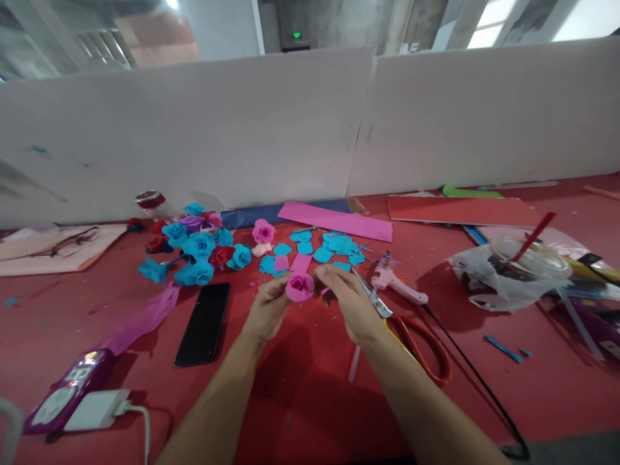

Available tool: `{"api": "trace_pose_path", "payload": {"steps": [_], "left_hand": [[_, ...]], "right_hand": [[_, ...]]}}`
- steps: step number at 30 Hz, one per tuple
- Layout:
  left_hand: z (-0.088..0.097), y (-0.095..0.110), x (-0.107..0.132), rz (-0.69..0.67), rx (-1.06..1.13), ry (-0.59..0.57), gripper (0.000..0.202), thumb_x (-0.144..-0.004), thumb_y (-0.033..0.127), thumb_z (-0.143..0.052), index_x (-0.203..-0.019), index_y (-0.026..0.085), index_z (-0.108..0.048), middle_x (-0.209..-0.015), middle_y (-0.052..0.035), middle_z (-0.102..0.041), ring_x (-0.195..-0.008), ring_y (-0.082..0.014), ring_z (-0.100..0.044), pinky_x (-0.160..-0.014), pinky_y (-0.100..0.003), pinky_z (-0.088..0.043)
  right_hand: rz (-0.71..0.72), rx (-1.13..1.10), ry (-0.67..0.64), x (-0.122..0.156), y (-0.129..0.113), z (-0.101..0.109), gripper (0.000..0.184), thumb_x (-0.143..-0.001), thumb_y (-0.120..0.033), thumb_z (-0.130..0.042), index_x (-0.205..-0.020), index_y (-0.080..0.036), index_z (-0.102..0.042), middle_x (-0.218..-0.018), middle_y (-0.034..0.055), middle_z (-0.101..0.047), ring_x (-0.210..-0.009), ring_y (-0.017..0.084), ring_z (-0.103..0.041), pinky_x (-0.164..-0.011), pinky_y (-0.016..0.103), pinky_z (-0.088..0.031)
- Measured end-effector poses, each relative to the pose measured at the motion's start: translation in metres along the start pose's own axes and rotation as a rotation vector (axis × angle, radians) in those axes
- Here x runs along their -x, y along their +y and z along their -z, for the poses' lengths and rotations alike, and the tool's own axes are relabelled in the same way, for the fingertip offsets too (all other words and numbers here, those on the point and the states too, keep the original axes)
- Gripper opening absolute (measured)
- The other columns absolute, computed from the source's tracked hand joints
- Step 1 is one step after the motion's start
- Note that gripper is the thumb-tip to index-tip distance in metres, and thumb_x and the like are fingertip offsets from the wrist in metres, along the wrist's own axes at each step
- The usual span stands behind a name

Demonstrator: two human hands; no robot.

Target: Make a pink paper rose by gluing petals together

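Your left hand (268,309) and right hand (349,302) both pinch the pink paper rose (299,286), held just right of the black phone (203,323). It looks light, soft and easily crushed, so grip its base, not the petals. Cut blue petals (334,247) lie beyond the phone.

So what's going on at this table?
A person holds a small pink paper rose between both hands, left hand and right hand, above a red table. Blue and pink petal cutouts, finished paper roses, a pink glue gun, red-handled scissors and a black phone lie around.
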State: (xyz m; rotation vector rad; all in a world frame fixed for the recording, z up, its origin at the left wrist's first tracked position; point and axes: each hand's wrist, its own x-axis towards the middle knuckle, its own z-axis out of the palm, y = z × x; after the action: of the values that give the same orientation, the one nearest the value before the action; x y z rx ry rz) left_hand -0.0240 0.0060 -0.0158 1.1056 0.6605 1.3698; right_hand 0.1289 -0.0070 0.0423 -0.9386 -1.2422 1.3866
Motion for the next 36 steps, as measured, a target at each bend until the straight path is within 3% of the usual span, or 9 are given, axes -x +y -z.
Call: {"api": "trace_pose_path", "payload": {"steps": [3,14,20,24,28,36], "left_hand": [[0.000,0.000,0.000,0.008,-0.025,-0.012,0.021,-0.067,0.029,-0.074,-0.088,0.023,-0.072,-0.089,-0.0045,-0.069,-0.088,-0.0203,-0.061,-0.078,-0.034,-0.047],[-0.002,-0.001,-0.001,0.060,-0.073,-0.011,0.018,-0.066,0.026,-0.075,-0.082,0.019,-0.072,-0.080,-0.0046,-0.069,-0.083,-0.0195,-0.061,-0.077,-0.033,-0.047],[-0.005,-0.001,-0.001,0.023,-0.050,0.080,0.025,-0.058,0.029,-0.079,-0.079,0.018,-0.071,-0.084,-0.0053,-0.068,-0.085,-0.0198,-0.060,-0.075,-0.032,-0.048],[-0.006,-0.003,-0.003,-0.038,-0.009,0.140,0.021,-0.059,0.026,-0.078,-0.078,0.020,-0.071,-0.094,-0.0055,-0.066,-0.088,-0.0188,-0.059,-0.073,-0.029,-0.049],[-0.006,-0.006,-0.004,-0.053,0.023,0.121,0.013,-0.064,0.023,-0.074,-0.078,0.021,-0.072,-0.092,-0.0042,-0.066,-0.087,-0.0172,-0.059,-0.072,-0.027,-0.049],[-0.002,-0.006,0.000,-0.080,-0.120,0.135,0.017,-0.064,0.025,-0.074,-0.080,0.018,-0.072,-0.093,-0.0051,-0.067,-0.086,-0.0187,-0.059,-0.072,-0.028,-0.048]], "right_hand": [[-0.041,-0.042,0.009,0.000,0.000,-0.001,0.024,-0.082,-0.038,-0.053,-0.068,-0.020,-0.057,-0.068,-0.0005,-0.054,-0.066,0.012,-0.049,-0.055,0.024,-0.033],[0.030,-0.066,0.003,0.001,-0.004,-0.005,0.018,-0.078,-0.031,-0.059,-0.065,-0.019,-0.058,-0.056,-0.0039,-0.051,-0.052,0.008,-0.044,-0.052,0.023,-0.036],[0.077,-0.192,0.079,-0.001,-0.001,0.000,0.017,-0.081,-0.030,-0.055,-0.067,-0.020,-0.055,-0.056,-0.0043,-0.052,-0.050,0.008,-0.043,-0.050,0.023,-0.032],[0.105,0.063,0.066,-0.006,0.010,0.003,0.010,-0.078,-0.018,-0.053,-0.075,-0.021,-0.062,-0.067,-0.0023,-0.058,-0.060,0.011,-0.050,-0.055,0.023,-0.036],[0.141,0.381,-0.032,-0.009,0.023,-0.003,0.022,-0.069,-0.009,-0.060,-0.084,-0.021,-0.069,-0.085,0.0017,-0.067,-0.068,0.014,-0.057,-0.059,0.026,-0.041],[0.427,0.577,0.071,-0.008,0.034,-0.005,0.020,-0.075,-0.007,-0.059,-0.077,-0.022,-0.073,-0.079,0.0049,-0.072,-0.068,0.017,-0.061,-0.064,0.028,-0.046]]}}
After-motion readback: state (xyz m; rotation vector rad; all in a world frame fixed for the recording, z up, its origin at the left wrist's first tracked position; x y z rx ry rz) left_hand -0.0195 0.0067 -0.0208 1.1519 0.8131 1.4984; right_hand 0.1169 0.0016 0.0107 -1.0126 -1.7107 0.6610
